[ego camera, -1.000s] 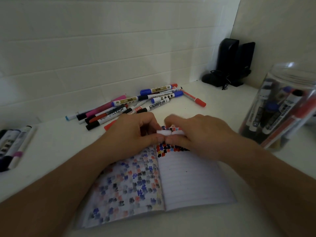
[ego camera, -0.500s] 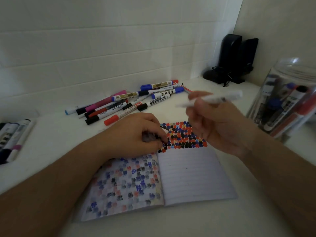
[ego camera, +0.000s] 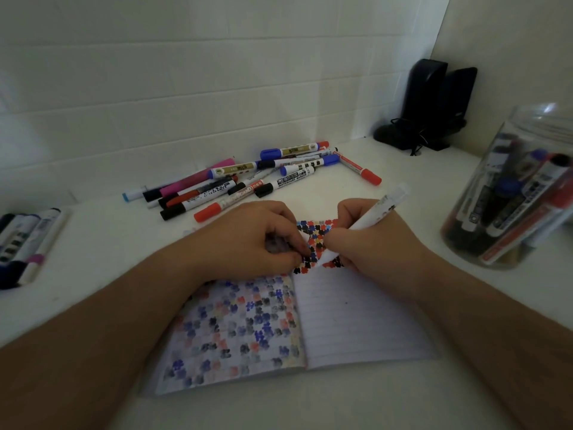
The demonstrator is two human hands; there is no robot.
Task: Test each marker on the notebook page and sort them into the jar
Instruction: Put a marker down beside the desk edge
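The right hand (ego camera: 369, 240) grips a white marker (ego camera: 369, 223) in a writing hold, its tip down on the right page of the open notebook (ego camera: 356, 321), among the red, blue and black test marks. The left hand (ego camera: 251, 240) rests on the notebook's upper left, fingers curled round a small dark thing, probably the cap. A loose pile of markers (ego camera: 248, 181) lies beyond the notebook. The clear jar (ego camera: 511, 193), at right, holds markers.
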